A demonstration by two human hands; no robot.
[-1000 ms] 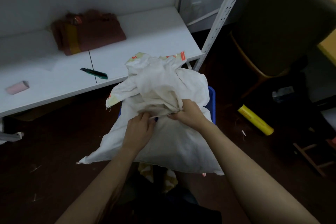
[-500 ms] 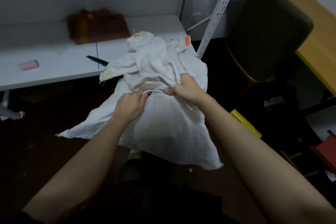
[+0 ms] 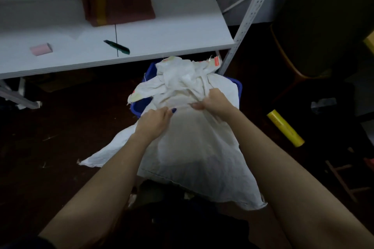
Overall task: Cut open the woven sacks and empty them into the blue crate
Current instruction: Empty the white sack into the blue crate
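Head view: your left grip (image 3: 155,121) and right grip (image 3: 214,103) each pinch a fistful of bunched fabric, fingers curled, mid-way up the white woven sack (image 3: 192,147). The sack drapes over the blue crate (image 3: 141,107) on the floor, below the shelf's (image 3: 172,32) front edge near its right corner. A green knife (image 3: 117,47) lies by that edge.

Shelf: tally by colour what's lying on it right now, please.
Red-brown: 1, folded bundle
Green: 1, utility knife
Pink: 1, small roll
Total: 3
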